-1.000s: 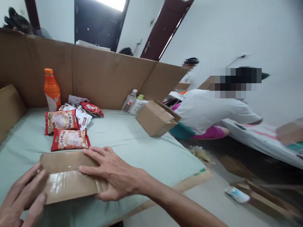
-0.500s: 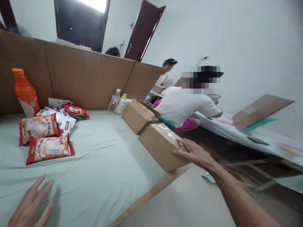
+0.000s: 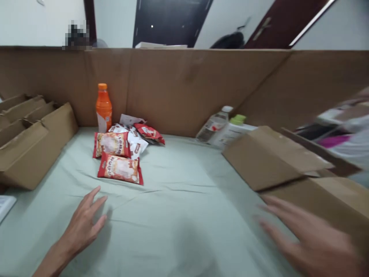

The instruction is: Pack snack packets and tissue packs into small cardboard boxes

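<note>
My left hand (image 3: 85, 219) hovers over the pale green cloth (image 3: 173, 215) with its fingers apart, holding nothing. Just beyond it lie two red-edged snack packets (image 3: 121, 168), and behind them several white packets (image 3: 137, 144) and a red packet (image 3: 150, 132). My right hand (image 3: 311, 234), smeared by motion, is in front of the nearer closed cardboard box (image 3: 325, 196) at the right. Its fingers look stretched out and nothing shows in them. Whether it touches the box I cannot tell.
An orange drink bottle (image 3: 103, 109) stands by the cardboard wall (image 3: 184, 84). A clear bottle (image 3: 215, 125) and a white bottle with a green cap (image 3: 235, 130) are at the back right, beside another box (image 3: 268, 157). An open divided carton (image 3: 34, 146) sits at the left.
The view has swung left, bringing the divided carton into sight. My right hand has come off the top of the nearer box and moved in over the cloth side. My left hand remains spread.
</note>
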{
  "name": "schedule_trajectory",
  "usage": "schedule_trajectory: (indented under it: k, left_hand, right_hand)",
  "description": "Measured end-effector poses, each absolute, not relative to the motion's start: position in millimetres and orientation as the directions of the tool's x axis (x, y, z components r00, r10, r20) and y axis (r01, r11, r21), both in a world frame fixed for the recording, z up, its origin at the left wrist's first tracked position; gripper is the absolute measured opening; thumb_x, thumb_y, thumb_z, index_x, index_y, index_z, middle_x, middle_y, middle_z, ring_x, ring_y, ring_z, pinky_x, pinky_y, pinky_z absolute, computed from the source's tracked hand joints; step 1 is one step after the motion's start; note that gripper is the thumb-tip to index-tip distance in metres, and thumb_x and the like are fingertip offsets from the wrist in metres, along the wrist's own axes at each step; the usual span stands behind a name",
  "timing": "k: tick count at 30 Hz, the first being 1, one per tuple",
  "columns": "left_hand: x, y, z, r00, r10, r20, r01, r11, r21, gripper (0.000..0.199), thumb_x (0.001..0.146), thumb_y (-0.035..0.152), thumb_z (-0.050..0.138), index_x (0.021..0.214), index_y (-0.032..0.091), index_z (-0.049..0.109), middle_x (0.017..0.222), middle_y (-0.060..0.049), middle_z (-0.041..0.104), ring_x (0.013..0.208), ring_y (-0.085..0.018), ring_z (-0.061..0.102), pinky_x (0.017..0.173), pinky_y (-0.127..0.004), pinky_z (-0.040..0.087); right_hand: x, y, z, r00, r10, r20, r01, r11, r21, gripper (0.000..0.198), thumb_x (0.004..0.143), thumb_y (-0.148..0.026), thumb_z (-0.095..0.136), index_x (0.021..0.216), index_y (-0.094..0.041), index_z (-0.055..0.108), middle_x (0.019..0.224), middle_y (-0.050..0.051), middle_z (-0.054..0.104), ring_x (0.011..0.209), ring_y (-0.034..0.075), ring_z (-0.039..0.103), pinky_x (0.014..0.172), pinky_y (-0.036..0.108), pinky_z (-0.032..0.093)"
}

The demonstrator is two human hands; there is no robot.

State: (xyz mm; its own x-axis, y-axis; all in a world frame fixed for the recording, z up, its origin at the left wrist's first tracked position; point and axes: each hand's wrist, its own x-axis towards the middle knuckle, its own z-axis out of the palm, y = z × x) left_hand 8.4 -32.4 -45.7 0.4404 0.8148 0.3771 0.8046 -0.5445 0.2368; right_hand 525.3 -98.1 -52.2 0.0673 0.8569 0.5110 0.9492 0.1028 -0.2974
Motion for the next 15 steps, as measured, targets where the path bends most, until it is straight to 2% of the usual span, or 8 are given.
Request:
schedule_trajectory:
  k: [2, 4, 6, 8, 10, 12, 15]
  left_hand:
    - [2, -37, -43, 0.421, 0.819, 0.391, 0.816, -0.530, 0.230, 0.038, 0.093, 0.019, 0.057, 0.130, 0.021, 0.067, 0.148, -0.019, 0.059, 0.127, -0.031, 0.067, 0.098, -0.045, 0.063]
    - [-11, -40, -36, 0.392, 0.819, 0.419, 0.833, -0.509, 0.216, 0.038, 0.092, 0.020, 0.058, 0.129, 0.023, 0.066, 0.149, -0.017, 0.058, 0.129, -0.030, 0.065, 0.099, -0.044, 0.062]
    - [-34, -40, -22, 0.332, 0.822, 0.463, 0.866, -0.460, 0.195, 0.037, 0.095, 0.022, 0.055, 0.131, 0.024, 0.064, 0.150, -0.016, 0.056, 0.132, -0.030, 0.062, 0.102, -0.047, 0.061]
    - [-65, -39, -1, 0.228, 0.814, 0.534, 0.909, -0.374, 0.183, 0.037, 0.100, 0.023, 0.051, 0.136, 0.020, 0.059, 0.151, -0.020, 0.052, 0.139, -0.034, 0.055, 0.108, -0.055, 0.055]
    - [-102, -37, 23, 0.103, 0.776, 0.622, 0.951, -0.260, 0.167, 0.040, 0.103, 0.027, 0.050, 0.141, 0.016, 0.053, 0.151, -0.022, 0.050, 0.145, -0.039, 0.047, 0.115, -0.064, 0.045]
    - [-137, -28, 42, -0.001, 0.720, 0.694, 0.984, -0.125, 0.131, 0.045, 0.103, 0.035, 0.050, 0.143, 0.017, 0.050, 0.150, -0.017, 0.053, 0.147, -0.038, 0.044, 0.121, -0.063, 0.037]
    - [-178, -2, 59, -0.114, 0.708, 0.697, 0.990, 0.018, 0.143, 0.066, 0.098, 0.054, 0.037, 0.148, 0.012, 0.044, 0.154, -0.014, 0.049, 0.151, -0.041, 0.037, 0.124, -0.063, 0.029]
  right_hand:
    - [462, -59, -75, -0.036, 0.860, 0.510, 0.911, 0.237, -0.337, 0.029, 0.091, -0.054, 0.056, 0.111, -0.039, 0.071, 0.130, 0.009, 0.070, 0.115, 0.039, 0.068, 0.099, 0.061, 0.051]
    - [401, -19, -89, -0.059, 0.888, 0.455, 0.831, 0.297, -0.471, 0.038, 0.089, -0.055, 0.057, 0.115, -0.030, 0.072, 0.135, 0.011, 0.070, 0.119, 0.036, 0.068, 0.098, 0.055, 0.055]
    - [349, 21, -92, 0.028, 0.950, 0.312, 0.692, 0.207, -0.692, 0.053, 0.082, -0.059, 0.062, 0.121, -0.024, 0.070, 0.134, 0.015, 0.070, 0.120, 0.036, 0.067, 0.094, 0.052, 0.057]
    - [309, 59, -90, 0.086, 0.987, 0.136, 0.530, 0.070, -0.845, 0.068, 0.072, -0.063, 0.067, 0.124, -0.019, 0.067, 0.129, 0.019, 0.072, 0.115, 0.037, 0.069, 0.088, 0.050, 0.058]
    - [281, 89, -88, 0.088, 0.995, 0.046, 0.439, 0.003, -0.899, 0.071, 0.066, -0.063, 0.069, 0.119, -0.016, 0.067, 0.119, 0.020, 0.075, 0.105, 0.036, 0.072, 0.086, 0.049, 0.058]
    - [265, 107, -88, 0.071, 0.997, 0.042, 0.419, 0.008, -0.908, 0.063, 0.063, -0.062, 0.070, 0.107, -0.016, 0.069, 0.106, 0.017, 0.078, 0.094, 0.034, 0.073, 0.084, 0.047, 0.057]
    - [260, 109, -88, 0.072, 0.997, 0.041, 0.383, 0.011, -0.924, 0.052, 0.062, -0.060, 0.072, 0.093, -0.018, 0.070, 0.089, 0.010, 0.078, 0.082, 0.030, 0.070, 0.075, 0.040, 0.056]
